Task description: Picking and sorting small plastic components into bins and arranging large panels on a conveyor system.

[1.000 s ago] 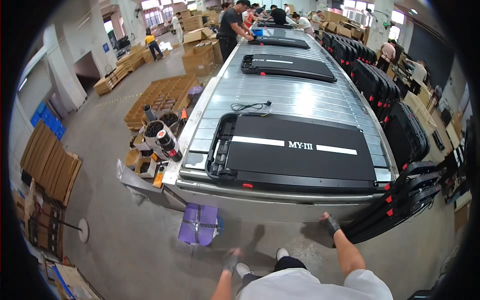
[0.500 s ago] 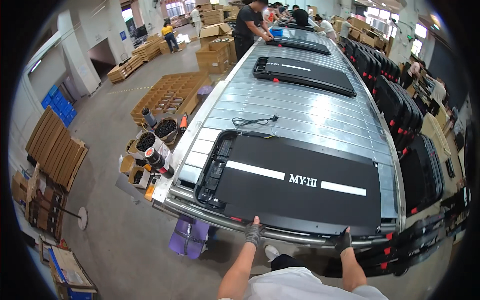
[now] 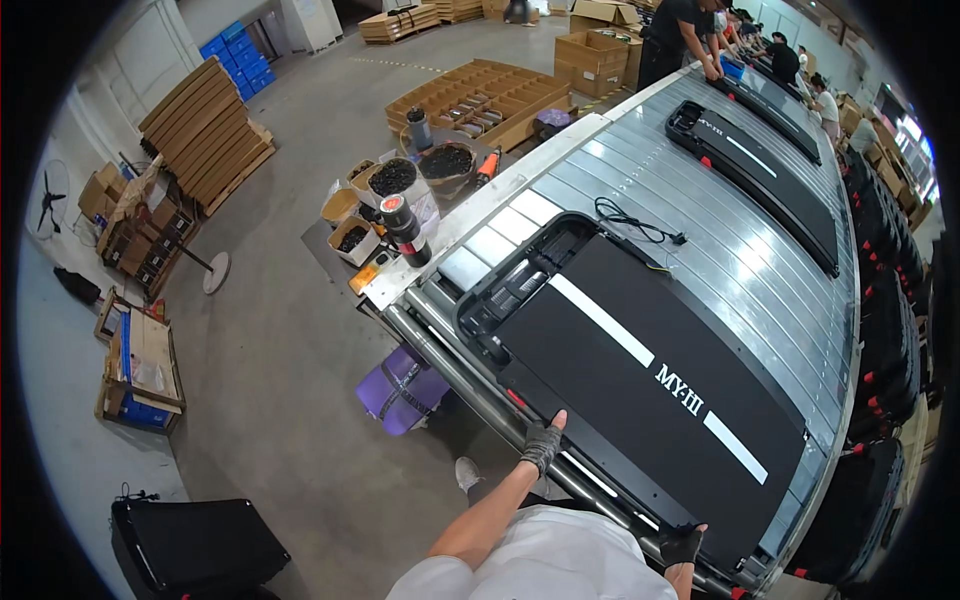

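I see the long black panel (image 3: 655, 385) lying flat on the metal slatted table (image 3: 745, 265), at its near end. Its long axis runs slantwise, from far left to near right; the end with the open recess points to the far left, the plain end to the near right. My left hand (image 3: 545, 440) and my right hand (image 3: 682, 545) are at its near long edge, each thumb on the upper side. The other fingers are hidden, so I cannot tell if either hand is pinching the edge.

Just beyond the panel lies a black cable (image 3: 638, 222); farther to the right is a second black panel (image 3: 760, 165). On the left corner stands a dark bottle (image 3: 405, 232). Below, a purple stool (image 3: 403, 390) is near the corner.

A steel roller (image 3: 430, 352) borders the near side, upright dark panels (image 3: 850, 510) the right. Between both flat panels I have a wide strip of slats.
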{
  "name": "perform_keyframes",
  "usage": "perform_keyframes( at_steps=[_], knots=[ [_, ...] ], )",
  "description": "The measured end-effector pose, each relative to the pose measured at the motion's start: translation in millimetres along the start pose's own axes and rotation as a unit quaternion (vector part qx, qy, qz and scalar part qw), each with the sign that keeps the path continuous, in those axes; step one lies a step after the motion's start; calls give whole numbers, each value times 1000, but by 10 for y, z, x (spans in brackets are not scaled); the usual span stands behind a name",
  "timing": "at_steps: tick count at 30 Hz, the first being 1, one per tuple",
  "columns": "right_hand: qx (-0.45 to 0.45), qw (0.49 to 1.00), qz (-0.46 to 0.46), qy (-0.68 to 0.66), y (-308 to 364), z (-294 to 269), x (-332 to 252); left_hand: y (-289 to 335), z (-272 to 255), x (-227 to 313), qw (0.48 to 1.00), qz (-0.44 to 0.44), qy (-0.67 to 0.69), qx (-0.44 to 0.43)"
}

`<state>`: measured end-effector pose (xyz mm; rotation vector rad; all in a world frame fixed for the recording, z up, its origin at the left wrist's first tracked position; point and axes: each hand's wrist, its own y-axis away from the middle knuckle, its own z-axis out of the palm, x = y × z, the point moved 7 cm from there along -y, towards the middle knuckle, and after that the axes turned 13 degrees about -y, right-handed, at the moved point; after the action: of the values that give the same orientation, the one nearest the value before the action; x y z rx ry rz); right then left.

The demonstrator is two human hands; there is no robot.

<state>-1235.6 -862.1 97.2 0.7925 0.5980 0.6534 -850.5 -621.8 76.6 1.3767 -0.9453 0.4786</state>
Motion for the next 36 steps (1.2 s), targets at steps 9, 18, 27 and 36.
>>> perform_keyframes(
  at_steps=[9, 18, 27, 36],
  knots=[
    [-128, 988, -41, 72, -375, 63, -110, -49, 84, 306, 998, 12, 59, -2],
    [-114, 768, -82, 625, -178, 320, -526, 858, 362, -250, 909, 67, -187, -366],
    [-365, 602, 52, 709, 898, 1244, 2537, 1108, -1462, -1018, 965, 77, -217, -128],
    [-540, 428, 89, 720, 1715, 645, 4558, 806, -4090, -2403, 992, 14, -105, -66]
  ],
)
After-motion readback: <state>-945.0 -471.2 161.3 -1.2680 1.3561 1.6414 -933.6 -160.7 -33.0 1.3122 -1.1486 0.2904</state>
